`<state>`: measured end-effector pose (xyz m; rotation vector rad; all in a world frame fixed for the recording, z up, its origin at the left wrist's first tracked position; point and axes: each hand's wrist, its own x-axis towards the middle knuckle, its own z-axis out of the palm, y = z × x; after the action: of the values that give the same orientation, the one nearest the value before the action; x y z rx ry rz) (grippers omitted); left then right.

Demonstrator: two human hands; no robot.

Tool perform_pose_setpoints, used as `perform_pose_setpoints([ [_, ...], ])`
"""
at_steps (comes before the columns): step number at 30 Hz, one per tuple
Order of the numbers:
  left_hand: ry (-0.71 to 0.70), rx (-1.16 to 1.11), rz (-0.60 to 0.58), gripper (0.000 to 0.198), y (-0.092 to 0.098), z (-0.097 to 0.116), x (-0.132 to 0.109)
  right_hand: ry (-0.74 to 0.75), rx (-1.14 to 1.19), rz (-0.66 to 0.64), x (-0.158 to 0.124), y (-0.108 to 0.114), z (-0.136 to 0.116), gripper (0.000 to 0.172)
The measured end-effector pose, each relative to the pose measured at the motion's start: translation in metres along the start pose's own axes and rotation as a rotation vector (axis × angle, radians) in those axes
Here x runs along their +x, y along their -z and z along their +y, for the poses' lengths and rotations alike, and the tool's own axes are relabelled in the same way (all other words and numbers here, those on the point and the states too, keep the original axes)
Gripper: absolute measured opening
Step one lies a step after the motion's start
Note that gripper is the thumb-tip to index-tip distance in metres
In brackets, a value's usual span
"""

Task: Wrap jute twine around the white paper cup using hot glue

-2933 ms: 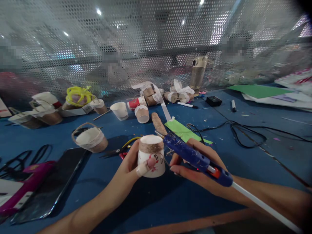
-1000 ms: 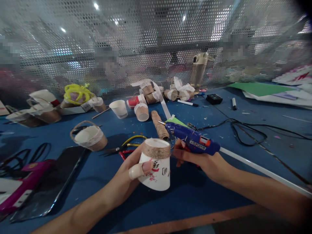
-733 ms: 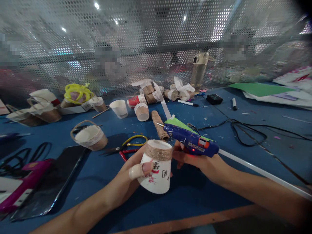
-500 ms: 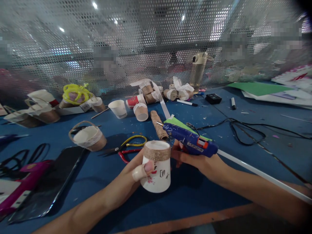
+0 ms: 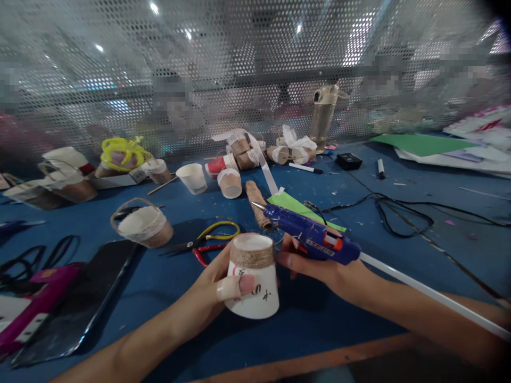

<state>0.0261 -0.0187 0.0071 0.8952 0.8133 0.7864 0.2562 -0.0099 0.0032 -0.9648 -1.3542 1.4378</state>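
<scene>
My left hand (image 5: 215, 290) grips an upside-down white paper cup (image 5: 252, 284) with a band of brown twine wound round its upper end. Its thumb, wrapped in a plaster, presses on the cup's side. Just right of the cup, my right hand (image 5: 315, 266) is closed on a blue hot glue gun (image 5: 309, 236). The gun's metal nozzle points left and away, just above the cup. A white glue stick (image 5: 431, 295) juts from the back of the gun. A spool of twine (image 5: 255, 205) lies behind the cup.
On the blue table (image 5: 359, 308) lie scissors (image 5: 202, 242), a twine-handled cup basket (image 5: 143, 226), several decorated cups (image 5: 229, 183), a green sheet (image 5: 303, 210), black cables (image 5: 399, 213), a phone (image 5: 80, 308) and a bottle (image 5: 321, 117). A perforated metal screen (image 5: 239, 69) closes the back.
The cup has been turned in my left hand, so its printed marks have shifted. The glue gun has moved from over the cup's top to its right side.
</scene>
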Motion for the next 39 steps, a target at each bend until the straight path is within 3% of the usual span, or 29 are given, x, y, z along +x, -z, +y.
perform_pose_setpoints([
  [6, -0.016, 0.039, 0.007, 0.068, 0.002, -0.002, 0.000, 0.012, -0.001, 0.022, 0.001, 0.000, 0.005, 0.035],
  [13, -0.046, 0.137, 0.070, 0.066, 0.003, -0.002, 0.008, 0.168, 0.028, 0.033, 0.006, 0.004, 0.013, 0.027],
  [15, -0.056, 0.161, 0.058, 0.068, 0.003, -0.003, 0.010, 0.211, 0.019, 0.022, 0.006, 0.004, 0.015, 0.035],
  [19, -0.063, 0.195, -0.013, 0.083, 0.004, -0.006, 0.010, 0.281, -0.020, 0.055, 0.007, -0.001, 0.017, 0.034],
  [24, -0.060, 0.279, -0.151, 0.082, 0.008, -0.009, 0.006, 0.119, 0.072, 0.043, 0.006, -0.006, 0.018, 0.055],
  [27, -0.127, 0.295, -0.188, 0.075, 0.011, -0.009, 0.008, 0.046, 0.090, 0.061, 0.005, -0.004, 0.019, 0.058],
  [33, -0.236, 0.262, 0.029, 0.032, 0.015, -0.007, 0.017, 0.087, 0.039, -0.032, 0.010, 0.010, 0.014, 0.051],
  [39, -0.295, 0.370, 0.215, 0.024, 0.022, 0.003, 0.015, 0.142, 0.018, -0.041, 0.007, 0.011, 0.010, 0.051],
])
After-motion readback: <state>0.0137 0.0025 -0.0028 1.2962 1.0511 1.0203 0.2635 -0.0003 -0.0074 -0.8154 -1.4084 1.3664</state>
